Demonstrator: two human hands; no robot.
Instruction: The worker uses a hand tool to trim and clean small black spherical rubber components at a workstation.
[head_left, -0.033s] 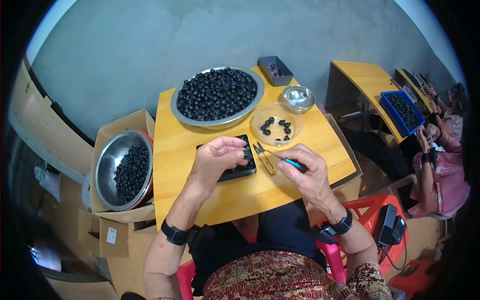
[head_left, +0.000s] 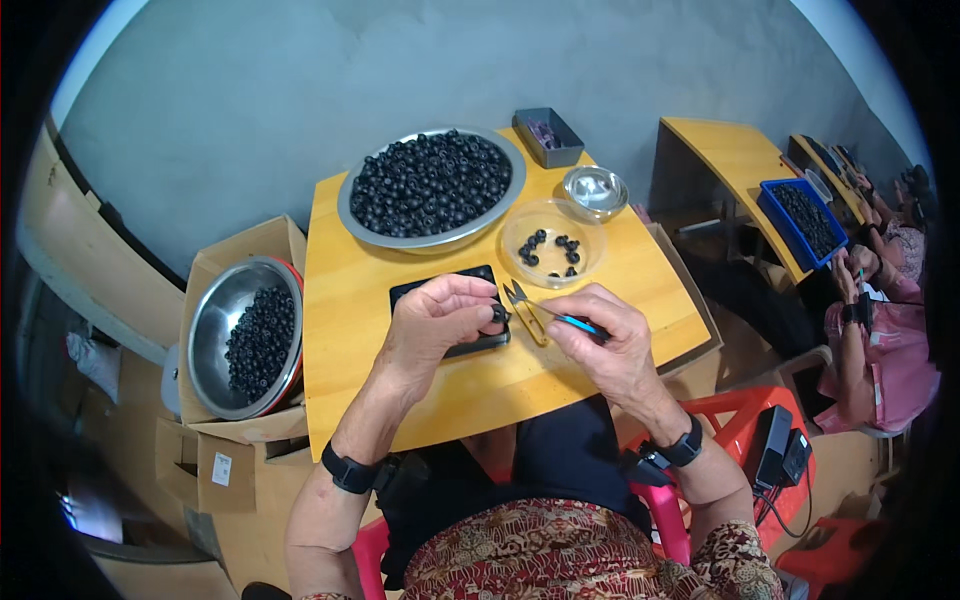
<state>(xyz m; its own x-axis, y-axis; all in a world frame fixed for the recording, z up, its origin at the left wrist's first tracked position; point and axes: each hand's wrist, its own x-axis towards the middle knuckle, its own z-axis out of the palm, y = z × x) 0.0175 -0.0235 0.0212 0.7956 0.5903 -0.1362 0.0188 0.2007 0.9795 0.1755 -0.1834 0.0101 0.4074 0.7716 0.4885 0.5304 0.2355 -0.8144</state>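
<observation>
My left hand [head_left: 440, 322] is closed in a pinch, holding a small round black piece [head_left: 499, 313] between thumb and fingertips. Beneath it lies a black tray [head_left: 404, 296], largely covered by the hand. My right hand [head_left: 608, 338] grips a slim tool with a blue and black handle [head_left: 582, 325]; its thin metal end points toward the left hand's piece. Between the hands, yellow-handled thread snips [head_left: 531, 324] lie on the table, dark blades pointing away from me. Just beyond them, a clear plastic bowl [head_left: 590, 266] holds several black pieces.
A wide steel bowl [head_left: 349, 212] heaped with black pieces stands at the back of the yellow table [head_left: 345, 370]. Behind right are a grey box [head_left: 568, 156] and small metal bowl [head_left: 596, 190]. Another steel bowl [head_left: 212, 345] sits in a carton at left. A person [head_left: 880, 355] works at far right.
My left fingertips have turned slightly, and the black piece in them now shows clearly. My right hand, with the blue-handled tool, has shifted slightly left. The whole view has moved a little.
</observation>
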